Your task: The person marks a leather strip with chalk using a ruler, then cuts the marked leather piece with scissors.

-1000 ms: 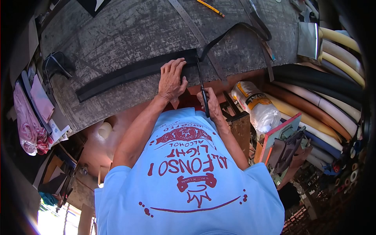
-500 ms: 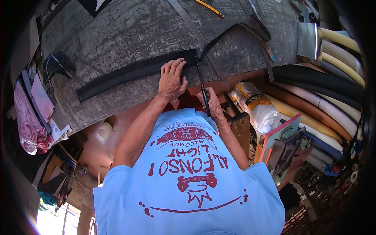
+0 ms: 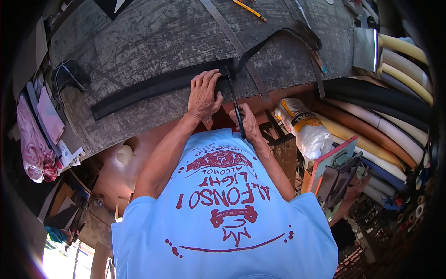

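A long black strip of material (image 3: 153,86) lies along the near edge of the worn grey table (image 3: 172,35). My left hand (image 3: 204,94) rests on its right part, fingers spread slightly and pressing it down. Wrapped round the handles of black scissors (image 3: 235,103) is my right hand (image 3: 246,122), just off the table edge. The scissor blades point away from me and reach over the right end of the strip. A narrow dark band (image 3: 265,44) curls over the table beyond that end.
Two metal rulers lie on the table, one (image 3: 227,32) running diagonally, near a yellow pencil (image 3: 250,10). Rolls of material (image 3: 376,121) are stacked at the right, beside a plastic-wrapped roll (image 3: 304,125). Pink plastic-wrapped material (image 3: 32,139) hangs at the left.
The scissors and my right hand have shifted slightly left, and the blades now lie over the strip's end instead of beside it. My left hand has stayed in place.
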A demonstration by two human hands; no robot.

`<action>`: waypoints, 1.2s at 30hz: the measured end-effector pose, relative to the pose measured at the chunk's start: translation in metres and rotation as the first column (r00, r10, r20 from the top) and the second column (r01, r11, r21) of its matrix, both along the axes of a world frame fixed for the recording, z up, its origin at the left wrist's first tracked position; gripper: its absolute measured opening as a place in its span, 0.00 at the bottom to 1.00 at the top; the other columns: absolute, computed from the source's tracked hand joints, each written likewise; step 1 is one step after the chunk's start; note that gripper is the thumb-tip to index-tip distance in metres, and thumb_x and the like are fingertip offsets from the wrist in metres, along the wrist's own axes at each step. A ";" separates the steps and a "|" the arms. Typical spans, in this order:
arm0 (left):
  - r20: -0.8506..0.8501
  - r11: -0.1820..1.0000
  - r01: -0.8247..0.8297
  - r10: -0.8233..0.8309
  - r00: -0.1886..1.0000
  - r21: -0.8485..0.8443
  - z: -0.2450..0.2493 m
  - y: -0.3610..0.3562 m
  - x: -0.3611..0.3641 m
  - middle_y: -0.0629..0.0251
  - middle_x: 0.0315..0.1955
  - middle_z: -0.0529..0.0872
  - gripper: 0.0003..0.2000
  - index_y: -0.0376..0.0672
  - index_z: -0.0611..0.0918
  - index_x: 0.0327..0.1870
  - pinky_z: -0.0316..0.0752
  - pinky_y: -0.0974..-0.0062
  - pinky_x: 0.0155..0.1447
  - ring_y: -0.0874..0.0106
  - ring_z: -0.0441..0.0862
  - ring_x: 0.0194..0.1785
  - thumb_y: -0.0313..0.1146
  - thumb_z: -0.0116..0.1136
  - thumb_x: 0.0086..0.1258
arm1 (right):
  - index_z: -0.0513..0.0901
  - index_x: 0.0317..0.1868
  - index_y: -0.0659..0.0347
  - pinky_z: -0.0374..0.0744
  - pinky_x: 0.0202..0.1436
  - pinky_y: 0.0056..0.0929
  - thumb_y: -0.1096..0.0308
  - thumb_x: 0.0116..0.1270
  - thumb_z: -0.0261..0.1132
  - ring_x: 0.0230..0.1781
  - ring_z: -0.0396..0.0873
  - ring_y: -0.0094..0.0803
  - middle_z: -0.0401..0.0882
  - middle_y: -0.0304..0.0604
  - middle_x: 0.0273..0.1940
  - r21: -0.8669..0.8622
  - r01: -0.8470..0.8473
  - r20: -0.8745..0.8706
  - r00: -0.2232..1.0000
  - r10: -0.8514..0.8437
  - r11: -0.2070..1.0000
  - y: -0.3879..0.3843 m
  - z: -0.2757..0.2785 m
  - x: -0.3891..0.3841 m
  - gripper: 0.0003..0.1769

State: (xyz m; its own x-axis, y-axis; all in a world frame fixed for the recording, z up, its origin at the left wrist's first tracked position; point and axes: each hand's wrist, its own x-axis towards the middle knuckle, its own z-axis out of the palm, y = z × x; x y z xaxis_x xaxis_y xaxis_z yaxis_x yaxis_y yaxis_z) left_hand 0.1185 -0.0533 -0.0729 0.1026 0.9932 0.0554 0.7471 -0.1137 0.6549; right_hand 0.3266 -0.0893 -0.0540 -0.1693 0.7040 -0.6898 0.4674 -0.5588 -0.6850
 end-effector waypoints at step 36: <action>-0.006 0.999 0.035 -0.035 0.999 -0.041 0.002 0.002 -0.003 0.60 0.70 0.69 0.32 0.38 0.71 0.69 0.58 0.54 0.76 0.56 0.64 0.73 0.34 0.60 0.59 | 0.73 0.51 0.63 0.77 0.29 0.22 0.42 0.73 0.66 0.27 0.75 0.20 0.73 0.36 0.28 0.310 0.312 0.056 0.937 -0.345 0.898 0.040 0.025 0.045 0.29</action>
